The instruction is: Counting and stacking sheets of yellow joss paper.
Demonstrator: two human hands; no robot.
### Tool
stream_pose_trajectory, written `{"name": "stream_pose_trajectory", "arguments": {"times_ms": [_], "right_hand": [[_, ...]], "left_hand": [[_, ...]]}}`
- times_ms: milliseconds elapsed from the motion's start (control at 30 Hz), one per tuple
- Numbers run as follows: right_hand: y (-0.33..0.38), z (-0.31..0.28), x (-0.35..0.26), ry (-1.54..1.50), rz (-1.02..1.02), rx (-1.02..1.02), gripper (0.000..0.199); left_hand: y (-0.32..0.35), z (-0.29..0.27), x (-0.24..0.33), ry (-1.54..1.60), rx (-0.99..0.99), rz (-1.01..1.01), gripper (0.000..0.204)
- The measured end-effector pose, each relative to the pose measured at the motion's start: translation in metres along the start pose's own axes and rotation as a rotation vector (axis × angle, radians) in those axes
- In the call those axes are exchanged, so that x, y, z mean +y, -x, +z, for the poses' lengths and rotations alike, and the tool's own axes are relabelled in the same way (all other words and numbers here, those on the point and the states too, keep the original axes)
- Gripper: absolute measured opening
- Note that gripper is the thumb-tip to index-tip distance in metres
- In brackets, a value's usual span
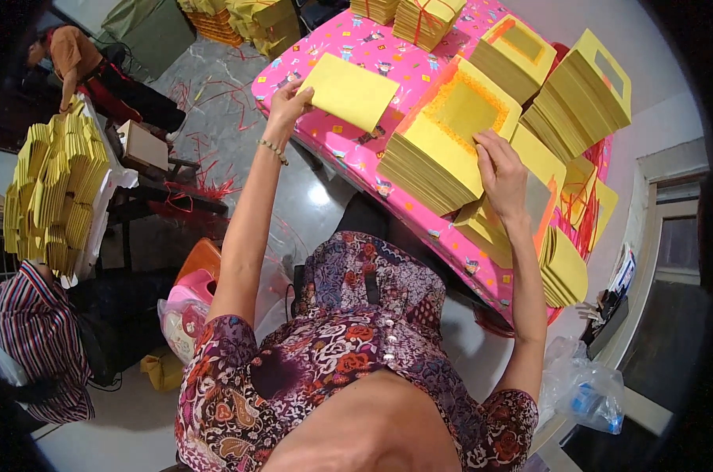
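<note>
My left hand (288, 105) pinches the left end of a folded yellow paper sheet (349, 90), which is held out flat above the pink table cover. My right hand (502, 169) is at the right edge of a tall stack of yellow paper (435, 161). Its fingers are bent together on the top sheet, which has an orange border around a gold square (468, 108). Whether that sheet is lifted off the stack cannot be made out. Below the right wrist lies another yellow pile (486, 228), partly hidden by the forearm.
More yellow paper stacks (581, 86) crowd the right of the pink-covered table (309, 67), with red strings beside them. Tied bundles (427, 20) sit at the far edge. At left, a person (77, 59) bends over a bench piled with folded yellow paper (57, 185). Red strings litter the floor.
</note>
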State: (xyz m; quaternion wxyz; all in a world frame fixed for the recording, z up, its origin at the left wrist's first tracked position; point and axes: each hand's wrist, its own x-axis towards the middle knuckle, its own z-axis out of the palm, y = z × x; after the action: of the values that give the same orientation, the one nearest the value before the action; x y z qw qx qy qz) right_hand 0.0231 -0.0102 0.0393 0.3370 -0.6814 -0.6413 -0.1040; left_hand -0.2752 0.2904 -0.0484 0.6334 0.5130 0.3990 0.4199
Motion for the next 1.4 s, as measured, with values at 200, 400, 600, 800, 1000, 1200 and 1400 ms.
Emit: {"name": "stream_pose_trajectory", "arguments": {"times_ms": [200,400,600,800,1000,1200,1400], "right_hand": [[0.002,-0.001,0.002,-0.005,0.016,0.002,0.019],[-0.004,-0.003,-0.006,-0.059,-0.002,-0.037,0.019],[0.020,-0.025,-0.010,-0.100,0.184,0.048,0.029],[0.062,-0.013,-0.041,-0.612,0.566,0.035,0.070],[0.072,-0.003,-0.057,-0.417,0.489,-0.085,0.076],[0.071,-0.010,-0.059,-0.347,0.497,-0.134,0.077],[0.045,-0.027,-0.048,-0.043,0.183,-0.101,0.059]], "left_hand": [[-0.012,0.010,-0.030,-0.250,-0.024,-0.007,0.040],[-0.024,0.001,-0.048,-0.376,0.042,0.031,0.044],[0.008,0.037,-0.029,-1.269,0.296,0.540,0.044],[0.092,0.106,0.005,-0.333,-0.139,0.471,0.042],[0.145,0.144,0.015,-0.340,-0.264,0.411,0.056],[0.144,0.140,0.014,-0.346,-0.295,0.394,0.058],[0.142,0.135,0.007,-0.327,-0.345,0.414,0.062]]}}
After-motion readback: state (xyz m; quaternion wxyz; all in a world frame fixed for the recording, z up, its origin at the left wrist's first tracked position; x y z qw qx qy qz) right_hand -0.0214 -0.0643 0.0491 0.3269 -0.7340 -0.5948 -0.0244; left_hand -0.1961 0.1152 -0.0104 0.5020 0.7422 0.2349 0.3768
